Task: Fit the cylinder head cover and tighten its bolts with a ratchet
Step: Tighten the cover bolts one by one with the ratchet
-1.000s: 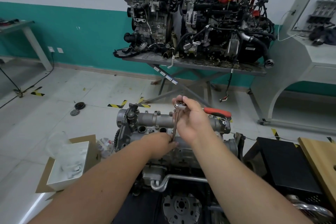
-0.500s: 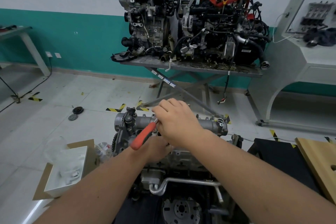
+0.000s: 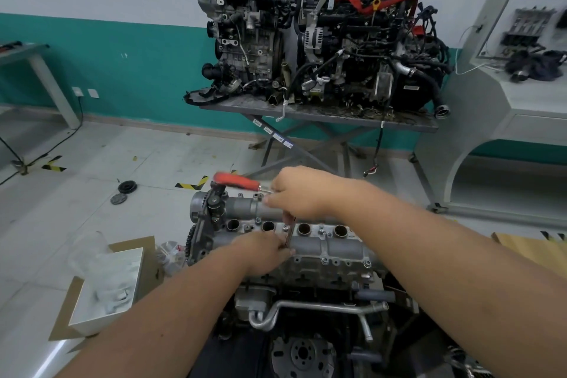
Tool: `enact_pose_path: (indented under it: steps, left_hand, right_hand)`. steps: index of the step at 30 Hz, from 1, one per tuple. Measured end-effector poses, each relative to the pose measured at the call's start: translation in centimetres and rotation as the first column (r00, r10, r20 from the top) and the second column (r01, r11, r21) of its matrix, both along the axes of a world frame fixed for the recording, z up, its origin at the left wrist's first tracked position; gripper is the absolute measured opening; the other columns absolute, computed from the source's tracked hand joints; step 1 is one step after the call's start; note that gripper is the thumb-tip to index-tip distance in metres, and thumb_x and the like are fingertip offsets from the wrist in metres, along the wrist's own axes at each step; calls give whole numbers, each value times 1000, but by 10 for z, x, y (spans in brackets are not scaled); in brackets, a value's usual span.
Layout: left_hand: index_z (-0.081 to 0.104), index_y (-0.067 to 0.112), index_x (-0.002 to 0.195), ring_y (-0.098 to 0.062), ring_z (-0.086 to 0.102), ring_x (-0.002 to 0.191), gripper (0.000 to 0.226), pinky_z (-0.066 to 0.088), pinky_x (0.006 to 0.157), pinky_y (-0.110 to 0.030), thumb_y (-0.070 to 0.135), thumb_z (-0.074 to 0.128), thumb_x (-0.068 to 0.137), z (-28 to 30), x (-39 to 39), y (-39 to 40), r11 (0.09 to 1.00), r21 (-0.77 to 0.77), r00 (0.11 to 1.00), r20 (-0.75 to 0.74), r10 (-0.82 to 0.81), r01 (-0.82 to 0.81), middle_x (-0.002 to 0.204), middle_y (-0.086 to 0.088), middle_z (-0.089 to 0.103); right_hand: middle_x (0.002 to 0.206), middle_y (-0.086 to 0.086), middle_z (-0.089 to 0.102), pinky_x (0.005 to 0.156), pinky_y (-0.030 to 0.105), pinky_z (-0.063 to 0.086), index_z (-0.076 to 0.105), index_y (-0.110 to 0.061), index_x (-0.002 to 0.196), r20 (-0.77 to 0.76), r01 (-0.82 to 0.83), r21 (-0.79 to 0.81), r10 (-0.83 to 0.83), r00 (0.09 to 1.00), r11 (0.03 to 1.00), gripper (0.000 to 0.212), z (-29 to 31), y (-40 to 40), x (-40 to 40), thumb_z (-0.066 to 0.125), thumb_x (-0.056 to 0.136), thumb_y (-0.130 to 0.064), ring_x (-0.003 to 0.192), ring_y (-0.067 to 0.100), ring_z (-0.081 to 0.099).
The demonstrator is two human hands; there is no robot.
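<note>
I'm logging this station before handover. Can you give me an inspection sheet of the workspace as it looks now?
Surface: pale tiled floor, yellow-black hazard tape marks.
Job's things: grey metal cylinder head cover on the engine; red-handled ratchet, handle pointing left.
Clutter: white box on cardboard; two dark round discs on the floor.
Hands: right hand grips the ratchet head; left hand steadies the extension's lower end.
Cables: black cord from wall socket.
Surroundings: two engines on a grey folding table; teal-white wall.
</note>
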State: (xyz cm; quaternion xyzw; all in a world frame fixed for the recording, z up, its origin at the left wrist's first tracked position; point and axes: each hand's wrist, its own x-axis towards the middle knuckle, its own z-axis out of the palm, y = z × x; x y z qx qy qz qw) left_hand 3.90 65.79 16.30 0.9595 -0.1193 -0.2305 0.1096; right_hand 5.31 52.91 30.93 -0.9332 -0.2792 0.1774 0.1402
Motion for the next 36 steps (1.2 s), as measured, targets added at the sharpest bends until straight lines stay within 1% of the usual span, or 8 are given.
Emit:
enact_pose_path:
  steps: [4, 7, 9, 15, 18, 21, 29, 36]
  left_hand:
    - [57, 28, 123, -27, 59, 113, 44, 44, 85, -35, 59, 36, 100, -4, 0, 1, 1000, 5, 1000, 23, 10, -10, 123, -5, 63]
    - [57, 24, 113, -28, 59, 112, 42, 39, 78, -35, 58, 36, 100, -7, 2, 2, 1000, 4, 999, 25, 24, -24, 121, -6, 62]
    - [58, 22, 115, -27, 59, 108, 46, 42, 78, -36, 59, 35, 100, -8, 3, 2, 1000, -1, 1000, 8, 25, -25, 120, -5, 63]
    - [60, 14, 118, -28, 60, 111, 38, 49, 93, -40, 43, 40, 104, 1, -1, -1, 999, 0, 999, -10, 42, -42, 123, -10, 64]
    - [52, 6, 137, -35, 54, 127, 40, 44, 106, -44, 25, 50, 102, 4, -5, -2, 998, -21, 997, 36, 63, -63, 138, -18, 56]
    - [27, 1, 154, -35, 30, 146, 56, 26, 119, -49, 24, 44, 106, 5, -7, -4, 970, -229, 993, 67, 98, -81, 159, -19, 31]
    - [53, 19, 121, -30, 55, 122, 43, 45, 101, -45, 53, 34, 103, -9, 5, 3, 998, -54, 999, -35, 19, -21, 135, -9, 59]
    - [54, 28, 133, -28, 56, 122, 47, 42, 94, -38, 56, 33, 103, -10, 6, 2, 1000, -10, 1000, 5, -16, 16, 134, -6, 59]
  right_hand:
    - [55, 6, 61, 63, 33, 62, 59, 3, 99, -804, 750, 511, -75, 589, 420, 13, -17, 2, -5, 52, 99, -9, 67, 24, 69]
    - [55, 5, 60, 67, 31, 60, 57, -1, 89, -873, 883, 367, 218, 436, -294, 11, -39, 11, -13, 51, 98, -3, 74, 26, 69]
    - [65, 7, 68, 91, 36, 54, 66, -3, 81, -842, 818, 393, 192, 504, -421, 23, -54, 15, -17, 52, 99, -7, 81, 23, 70]
    - [114, -17, 71, 90, 22, 52, 71, -37, 113, -244, 338, 928, -425, 871, 159, 22, -91, 17, -30, 53, 101, -35, 110, 2, 63]
    - [130, 4, 65, 104, 37, 45, 74, -13, 112, 553, -138, 757, -513, 656, 639, 20, -105, 16, -21, 66, 94, -14, 123, 23, 58]
    - [116, 2, 70, 98, 45, 48, 74, -12, 103, 775, -146, 467, -325, 542, 872, 21, -94, 12, -14, 76, 83, -7, 111, 25, 64]
    - [94, 3, 55, 78, 43, 38, 53, -18, 101, 661, 98, -187, 52, 748, 977, 37, -30, 16, -15, 34, 100, -50, 90, 28, 54]
    - [74, 4, 62, 54, 31, 37, 60, -12, 80, 206, 62, -90, -42, 978, 994, 33, -7, 11, 2, 46, 99, -35, 66, 20, 56]
